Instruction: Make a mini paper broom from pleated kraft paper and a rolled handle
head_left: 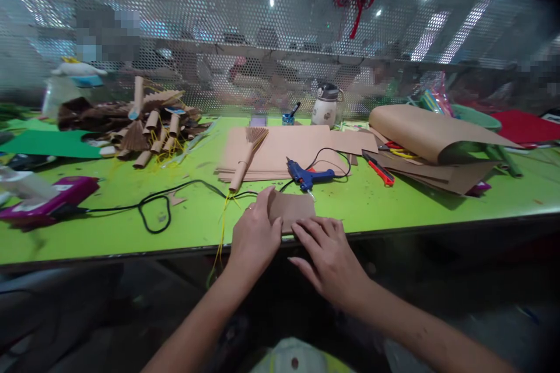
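Brown paper (294, 207) is at the near edge of a green table (406, 210), its left side pinched by the left hand (256, 234). The right hand (329, 253), thumb spread away, rests fingertips on its near edge. Green surface stretches right; a blue glue gun (308, 175) lies just beyond.

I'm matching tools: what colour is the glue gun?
The glue gun is blue; the head view shows it.
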A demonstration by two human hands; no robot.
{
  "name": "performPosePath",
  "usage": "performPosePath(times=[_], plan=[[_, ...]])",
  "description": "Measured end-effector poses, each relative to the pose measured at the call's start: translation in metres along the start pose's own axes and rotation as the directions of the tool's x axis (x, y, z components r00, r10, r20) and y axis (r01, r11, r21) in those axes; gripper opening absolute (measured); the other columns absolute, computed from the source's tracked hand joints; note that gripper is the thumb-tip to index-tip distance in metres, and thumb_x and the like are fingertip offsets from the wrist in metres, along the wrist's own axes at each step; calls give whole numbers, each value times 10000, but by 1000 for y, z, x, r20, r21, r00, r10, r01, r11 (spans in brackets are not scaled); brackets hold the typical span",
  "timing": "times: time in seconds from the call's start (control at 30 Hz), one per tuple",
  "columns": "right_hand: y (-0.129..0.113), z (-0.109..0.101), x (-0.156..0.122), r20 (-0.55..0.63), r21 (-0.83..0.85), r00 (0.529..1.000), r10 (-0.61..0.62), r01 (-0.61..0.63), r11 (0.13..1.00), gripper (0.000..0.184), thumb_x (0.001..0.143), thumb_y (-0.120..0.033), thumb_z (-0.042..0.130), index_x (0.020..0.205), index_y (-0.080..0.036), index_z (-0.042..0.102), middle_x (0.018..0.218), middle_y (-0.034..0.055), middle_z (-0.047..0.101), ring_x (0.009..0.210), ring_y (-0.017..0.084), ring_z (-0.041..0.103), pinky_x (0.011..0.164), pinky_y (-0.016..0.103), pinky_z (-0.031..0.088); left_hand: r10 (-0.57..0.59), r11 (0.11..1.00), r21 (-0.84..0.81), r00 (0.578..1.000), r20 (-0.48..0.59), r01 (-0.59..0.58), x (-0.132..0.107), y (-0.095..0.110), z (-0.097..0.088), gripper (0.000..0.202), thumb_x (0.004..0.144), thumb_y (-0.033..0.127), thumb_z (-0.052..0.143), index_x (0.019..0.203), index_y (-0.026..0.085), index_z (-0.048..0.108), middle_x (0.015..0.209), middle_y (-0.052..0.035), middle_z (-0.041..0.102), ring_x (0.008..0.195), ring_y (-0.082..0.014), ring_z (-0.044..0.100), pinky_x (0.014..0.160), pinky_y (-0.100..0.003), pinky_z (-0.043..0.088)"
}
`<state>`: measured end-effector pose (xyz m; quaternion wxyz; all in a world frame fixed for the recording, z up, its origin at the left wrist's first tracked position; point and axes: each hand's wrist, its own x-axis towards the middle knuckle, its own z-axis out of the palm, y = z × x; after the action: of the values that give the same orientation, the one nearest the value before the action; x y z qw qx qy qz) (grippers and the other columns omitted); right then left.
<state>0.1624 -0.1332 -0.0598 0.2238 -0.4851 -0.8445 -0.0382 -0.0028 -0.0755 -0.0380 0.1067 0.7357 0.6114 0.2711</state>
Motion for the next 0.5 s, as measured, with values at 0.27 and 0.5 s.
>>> performPosePath(times=[0.27, 0.5], plan=[[-2, 2, -4, 31, -20, 999, 16, -16, 1000, 449, 942, -311, 485, 1364, -160, 464, 1364, 115, 527, 1216, 298, 413, 1004, 534, 297, 223, 963, 186, 966, -130, -197, -10, -13, 2, 253, 840, 269, 570, 1063, 156, 611, 1001, -141, 604, 960, -309, 544, 851, -485, 480], [-3, 2, -3, 23, -12, 1000, 4, -4, 1000, 435, 942, -267, 473, 1363, -158, 468, 1363, 108, 534, 1209, 299, 423, 993, 525, 308, 422, 906, 118, 872, -247, -406, -27, -14, -4, 195, 865, 163, 542, 1050, 154, 605, 1173, -136, 583, 1130, -279, 504, 960, -465, 450]])
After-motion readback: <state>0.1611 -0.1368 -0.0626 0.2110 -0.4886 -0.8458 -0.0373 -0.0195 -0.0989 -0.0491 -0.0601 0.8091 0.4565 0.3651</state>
